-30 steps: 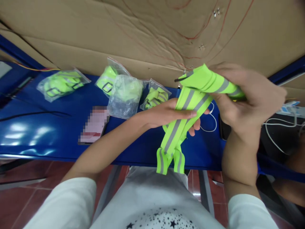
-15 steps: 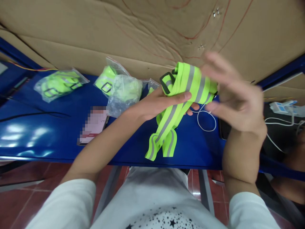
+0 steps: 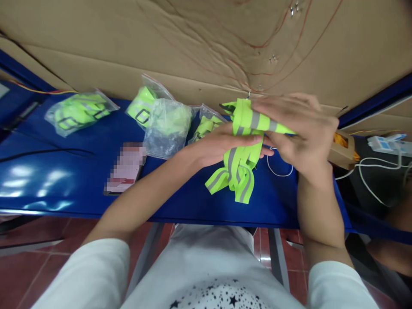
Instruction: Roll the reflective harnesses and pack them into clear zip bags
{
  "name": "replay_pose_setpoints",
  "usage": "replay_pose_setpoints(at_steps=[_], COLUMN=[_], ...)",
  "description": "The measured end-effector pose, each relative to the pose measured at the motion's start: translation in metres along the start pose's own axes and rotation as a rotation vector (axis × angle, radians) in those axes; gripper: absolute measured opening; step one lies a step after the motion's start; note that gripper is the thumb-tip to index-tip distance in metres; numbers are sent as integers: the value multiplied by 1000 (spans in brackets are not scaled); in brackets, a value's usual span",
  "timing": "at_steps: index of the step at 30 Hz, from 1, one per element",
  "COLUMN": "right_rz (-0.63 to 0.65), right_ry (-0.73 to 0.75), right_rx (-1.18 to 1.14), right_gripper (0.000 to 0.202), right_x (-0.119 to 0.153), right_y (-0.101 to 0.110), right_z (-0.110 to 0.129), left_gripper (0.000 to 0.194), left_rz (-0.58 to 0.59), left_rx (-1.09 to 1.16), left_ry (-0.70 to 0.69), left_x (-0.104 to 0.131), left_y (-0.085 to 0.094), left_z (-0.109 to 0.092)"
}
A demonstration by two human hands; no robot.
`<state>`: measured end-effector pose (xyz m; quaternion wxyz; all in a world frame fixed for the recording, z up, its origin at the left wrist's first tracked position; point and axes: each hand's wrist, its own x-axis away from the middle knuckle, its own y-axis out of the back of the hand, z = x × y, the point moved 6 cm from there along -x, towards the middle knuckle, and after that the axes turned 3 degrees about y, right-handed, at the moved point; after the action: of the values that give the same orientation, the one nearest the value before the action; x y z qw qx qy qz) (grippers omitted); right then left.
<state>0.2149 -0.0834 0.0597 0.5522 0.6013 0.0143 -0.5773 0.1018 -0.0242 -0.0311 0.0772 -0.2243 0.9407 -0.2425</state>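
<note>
Workshop, seemingly (blue bench point(image 3: 186, 201), cardboard backing point(image 3: 128, 34), bagged reflective straps point(image 3: 80, 112))

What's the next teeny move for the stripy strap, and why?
Probably fold the striped strap leftward with the right hand: the left hand holds its folded part, a stretch reaches across to the right hand, and more strap dangles below.

One head camera looks forward and down from above the fingers point(image 3: 276, 110). It seems near them, though blur hampers judging.
</note>
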Motion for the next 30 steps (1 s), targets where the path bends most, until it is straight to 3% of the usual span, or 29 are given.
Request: replay_pose_setpoints(at_steps=[2, 7, 11, 16, 20, 22, 25, 30], right_rz=[97, 259, 403, 129, 255, 162, 19, -52], right_ry=[79, 24, 47, -203, -329, -322, -273, -135], right_rx=[76, 102, -67, -402, -372, -328, -211, -25], right_gripper=[44, 52, 59, 72, 45, 34, 35, 38], right_x=[1, 0, 1, 2, 4, 1, -1, 4], right_y=[-6, -19, -17, 0, -25, -26, -19, -13], right_z=[3, 1, -1, -41, -42, -31, -14, 3], left_gripper=[43, 66, 49, 47, 46, 43, 36, 32], left_rz=[-41, -51, -157, -125, -128, -152, -161, -213], left_rx=[-4, 16, 16, -70, -54, 15, 81, -23], left_ry=[-30, -66, -67, 38, 28, 18, 35, -16], left_x=[4, 10, 5, 5, 3, 0, -3, 1], left_y=[3, 4, 16, 21, 17, 17, 16, 15], left_z=[-7, -16, -13, -2, 5, 8, 10, -1])
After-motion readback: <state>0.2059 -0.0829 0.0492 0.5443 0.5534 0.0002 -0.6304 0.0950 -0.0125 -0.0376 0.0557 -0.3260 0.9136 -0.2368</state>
